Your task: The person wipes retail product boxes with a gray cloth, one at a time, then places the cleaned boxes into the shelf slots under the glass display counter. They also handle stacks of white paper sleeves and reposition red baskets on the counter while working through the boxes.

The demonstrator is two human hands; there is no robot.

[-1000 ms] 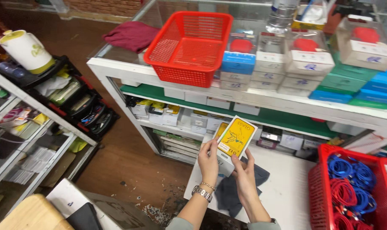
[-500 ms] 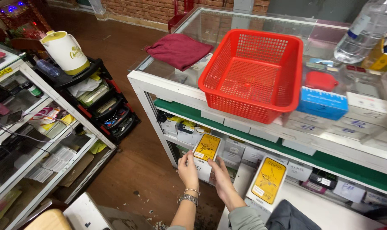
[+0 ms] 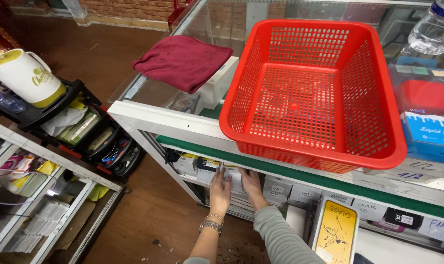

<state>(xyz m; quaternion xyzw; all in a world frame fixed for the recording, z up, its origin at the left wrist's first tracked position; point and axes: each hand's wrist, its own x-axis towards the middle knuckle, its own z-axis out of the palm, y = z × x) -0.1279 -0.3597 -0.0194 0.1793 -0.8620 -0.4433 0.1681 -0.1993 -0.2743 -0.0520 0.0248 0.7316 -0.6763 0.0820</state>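
Glass desk (image 3: 148,93) is being topped by a red basket (image 3: 310,88) and maroon cloth (image 3: 183,61); beneath, both hands (image 3: 221,188) (image 3: 251,182) are being pressed close together on white boxes (image 3: 234,178), grip being partly hidden by the desk's edge.

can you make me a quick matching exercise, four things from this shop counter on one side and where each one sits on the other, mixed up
Things:
1. red basket
2. maroon cloth
3. white jug
4. yellow flat pack

Places:
A. on the black rack at far left
B. low at right, beside the grey sleeve
C. on the glass counter top, overhanging its front edge
D. folded on a white box at the counter's left end

Pairs: 1-C, 2-D, 3-A, 4-B
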